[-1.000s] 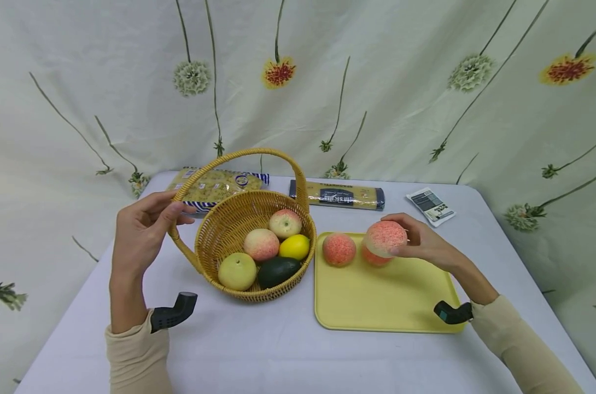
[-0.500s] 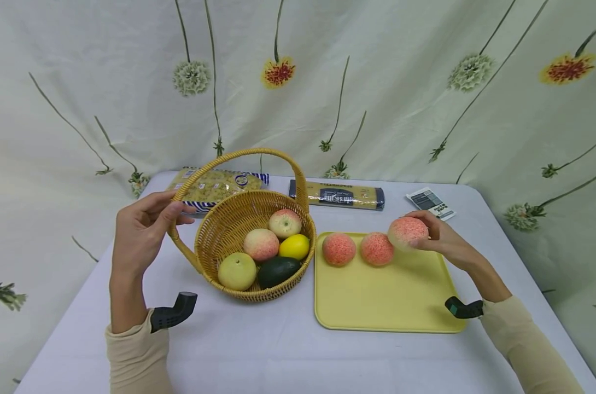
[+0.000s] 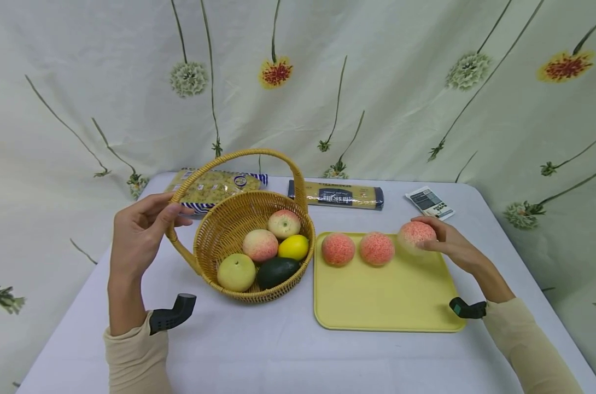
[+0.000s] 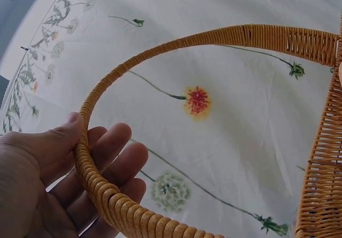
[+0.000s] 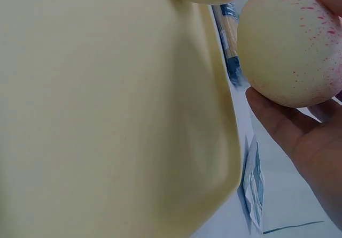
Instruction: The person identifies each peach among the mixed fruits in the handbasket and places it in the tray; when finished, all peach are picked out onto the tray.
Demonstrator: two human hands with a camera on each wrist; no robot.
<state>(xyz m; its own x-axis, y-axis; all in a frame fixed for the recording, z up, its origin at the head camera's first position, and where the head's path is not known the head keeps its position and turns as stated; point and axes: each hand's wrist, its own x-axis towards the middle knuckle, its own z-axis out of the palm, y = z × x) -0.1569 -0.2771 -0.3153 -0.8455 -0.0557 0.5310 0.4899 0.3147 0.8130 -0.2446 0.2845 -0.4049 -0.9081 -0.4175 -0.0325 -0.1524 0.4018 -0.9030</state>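
Head view: a person in beige sleeves (image 3: 135, 364) works at a desk (image 3: 258, 350) spread with white cloth, before a curtain (image 3: 130, 49) printed with flowers.
Left grip: the left hand (image 3: 141, 232) holds the basket handle (image 3: 263, 152) at its left side, thumb and fingers on opposite sides of the wicker.
Right grip: the right hand (image 3: 450, 243) is clamped on a pink-and-cream peach (image 3: 416, 234), thumb and fingers round its sides.
Held peach: over the back right part of the yellow tray (image 3: 377, 306); whether it touches the tray cannot be told.
Tray peaches: a left peach (image 3: 338, 249) and a middle peach (image 3: 377, 249) sit near the back edge, slightly apart, in a row with the held one.
Wicker basket (image 3: 221, 232): upright, left of the tray, holding two pale peaches (image 3: 261, 245), a lemon (image 3: 293, 248), a yellow-green round fruit (image 3: 236, 272) and a dark green oval fruit (image 3: 278, 272).
Back of desk: a pasta bag (image 3: 214, 186) behind the basket, a spaghetti pack (image 3: 344, 195) to its right, then a small white packet (image 3: 430, 202).
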